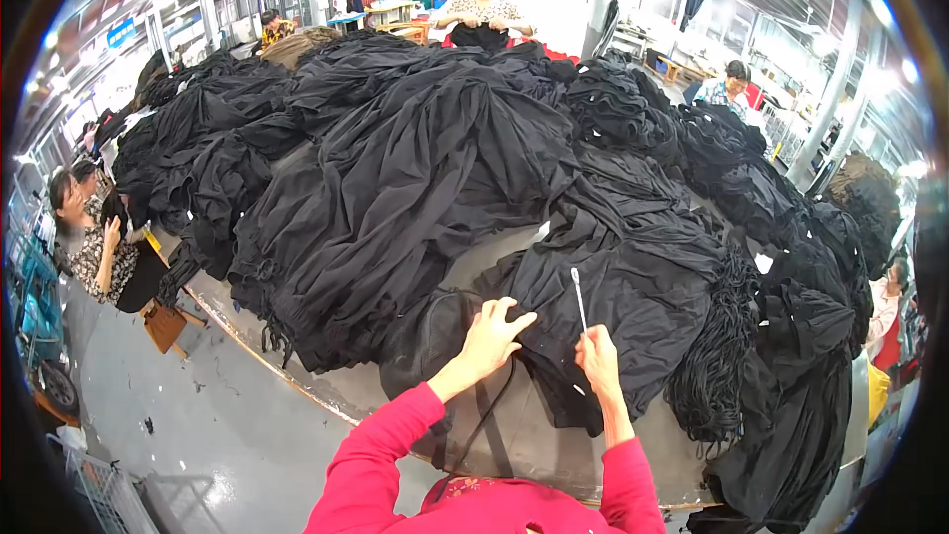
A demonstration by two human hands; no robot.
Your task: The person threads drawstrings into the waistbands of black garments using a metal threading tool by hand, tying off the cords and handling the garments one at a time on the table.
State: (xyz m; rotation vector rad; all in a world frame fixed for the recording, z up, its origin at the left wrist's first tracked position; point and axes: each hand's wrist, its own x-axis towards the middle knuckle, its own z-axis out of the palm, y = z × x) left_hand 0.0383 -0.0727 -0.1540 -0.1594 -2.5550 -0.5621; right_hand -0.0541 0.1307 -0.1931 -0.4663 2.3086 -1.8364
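My right hand (597,358) is closed around the lower end of a thin, pale metal rod (579,299), which points up and away from me and has a small rounded tip. Beneath it a black garment (623,287) lies spread on the table. To the left, my left hand (491,333) has curved fingers pinching the near edge of the black cloth. A dark cord (486,418) hangs down over the table just below that hand. What the left fingertips hold is partly hidden by the hand.
Large heaps of black garments (395,158) cover most of the table (326,396). A bundle of black cords (722,366) hangs at the right. Several people sit around the table, one person (484,15) across from me. A wooden stool (168,326) stands at the left.
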